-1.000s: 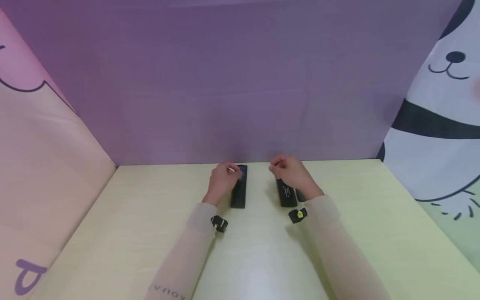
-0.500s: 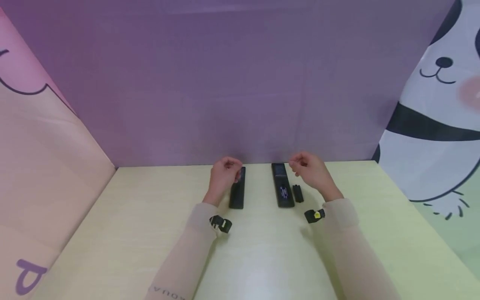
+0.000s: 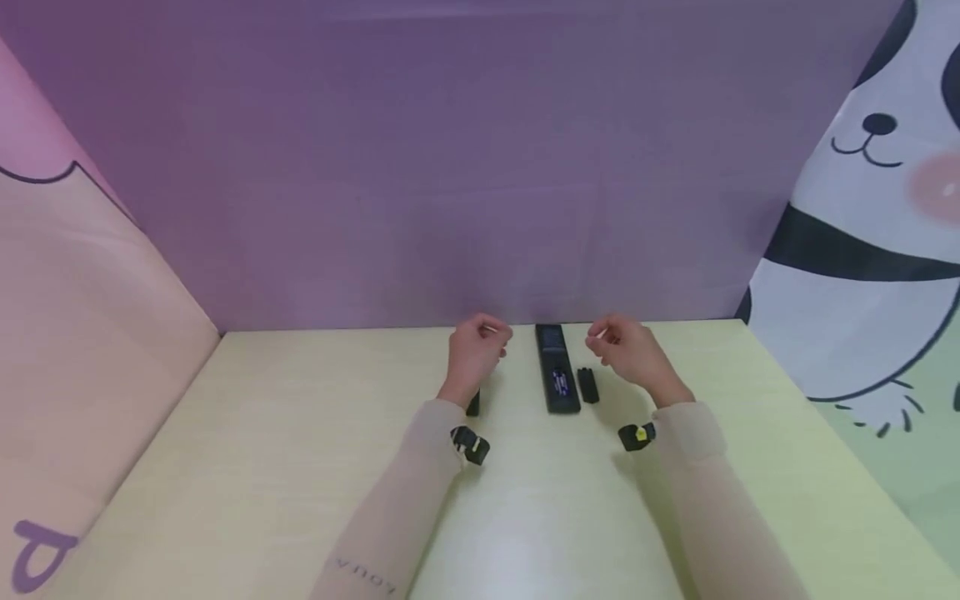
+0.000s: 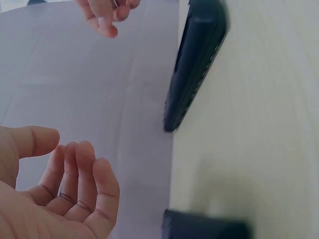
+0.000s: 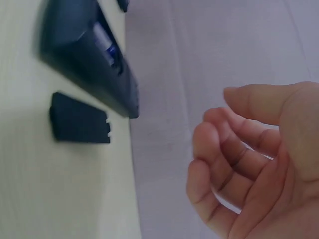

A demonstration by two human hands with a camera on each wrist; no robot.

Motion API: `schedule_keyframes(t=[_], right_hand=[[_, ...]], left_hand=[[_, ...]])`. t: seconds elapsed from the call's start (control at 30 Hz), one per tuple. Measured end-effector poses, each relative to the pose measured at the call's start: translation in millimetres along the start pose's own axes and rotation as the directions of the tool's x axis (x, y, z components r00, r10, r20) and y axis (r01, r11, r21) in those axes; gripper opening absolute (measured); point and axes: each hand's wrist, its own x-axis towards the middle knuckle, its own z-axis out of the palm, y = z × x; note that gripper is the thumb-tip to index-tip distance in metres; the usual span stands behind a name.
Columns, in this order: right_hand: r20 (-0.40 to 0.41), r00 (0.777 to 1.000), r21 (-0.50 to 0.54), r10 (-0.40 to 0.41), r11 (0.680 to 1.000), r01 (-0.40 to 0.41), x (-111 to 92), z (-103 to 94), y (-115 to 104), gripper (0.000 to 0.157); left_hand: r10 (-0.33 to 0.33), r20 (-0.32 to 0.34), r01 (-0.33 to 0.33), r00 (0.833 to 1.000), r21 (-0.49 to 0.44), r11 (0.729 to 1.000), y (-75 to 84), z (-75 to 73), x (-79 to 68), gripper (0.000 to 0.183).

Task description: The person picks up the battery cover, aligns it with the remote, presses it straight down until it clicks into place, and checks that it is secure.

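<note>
A black remote control (image 3: 556, 354) lies back up on the table, its battery bay uncovered with batteries (image 5: 106, 45) showing. To its right is the loose battery cover (image 3: 588, 386), flat on the tabletop. My right hand (image 3: 633, 358) hovers above and right of the cover, holding nothing, its fingers loosely bent. Over a second long black object (image 3: 473, 405) hangs my left hand (image 3: 476, 358), which hides most of it. In the left wrist view that hand's fingers are relaxed and hold nothing; one end of the second object (image 4: 204, 228) shows below.
The pale table (image 3: 300, 458) ends at a purple backdrop (image 3: 375, 167) close behind the hands. Printed side panels stand left (image 3: 90, 333) and right (image 3: 862, 333). Each wrist wears a small black camera mount (image 3: 470, 445).
My right hand has moved right, off the remote control, uncovering it and the battery cover. My left hand has shifted right, across the second black object. The head view has turned slightly.
</note>
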Motion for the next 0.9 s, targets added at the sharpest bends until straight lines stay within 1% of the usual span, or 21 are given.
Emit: schedule_keyframes(t=[0.1, 0.2, 0.3, 0.4, 0.5, 0.6, 0.67, 0.9], right_hand=[[0.042, 0.999, -0.068, 0.003, 0.998, -0.001, 3, 4.0, 7, 0.022], [0.093, 0.995, -0.126, 0.042, 0.992, -0.031, 5, 7.5, 12, 0.023], [0.129, 0.989, -0.16, 0.073, 0.986, -0.052, 7, 12.1, 15, 0.025], [0.15, 0.986, -0.186, 0.079, 0.981, -0.05, 7, 17.2, 19, 0.029], [0.17, 0.982, -0.217, 0.086, 0.975, -0.047, 6, 21.7, 21, 0.033], [0.185, 0.977, -0.242, 0.107, 0.968, -0.06, 6, 24.4, 21, 0.035], [0.192, 0.975, -0.255, 0.111, 0.965, -0.059, 5, 25.3, 20, 0.034], [0.191, 0.979, -0.279, 0.076, 0.96, -0.02, 5, 25.0, 22, 0.026]], left_hand=[[-0.03, 0.016, 0.029, 0.999, 0.062, 0.998, -4.0, 12.5, 2.5, 0.01], [-0.047, 0.03, 0.042, 0.998, 0.133, 0.99, -8.7, 26.4, 4.7, 0.011], [-0.061, 0.037, 0.053, 0.997, 0.192, 0.98, -10.8, 39.9, 4.3, 0.013], [-0.085, 0.039, 0.074, 0.996, 0.233, 0.97, -9.6, 51.7, 1.7, 0.019], [-0.11, 0.053, 0.091, 0.993, 0.278, 0.956, -5.4, 60.6, -1.8, 0.029], [-0.129, 0.063, 0.1, 0.99, 0.343, 0.934, -2.5, 68.9, -3.1, 0.037], [-0.14, 0.068, 0.103, 0.988, 0.387, 0.916, -1.3, 73.8, -2.7, 0.041], [-0.154, 0.063, 0.103, 0.986, 0.497, 0.862, 1.7, 86.9, 2.7, 0.063]])
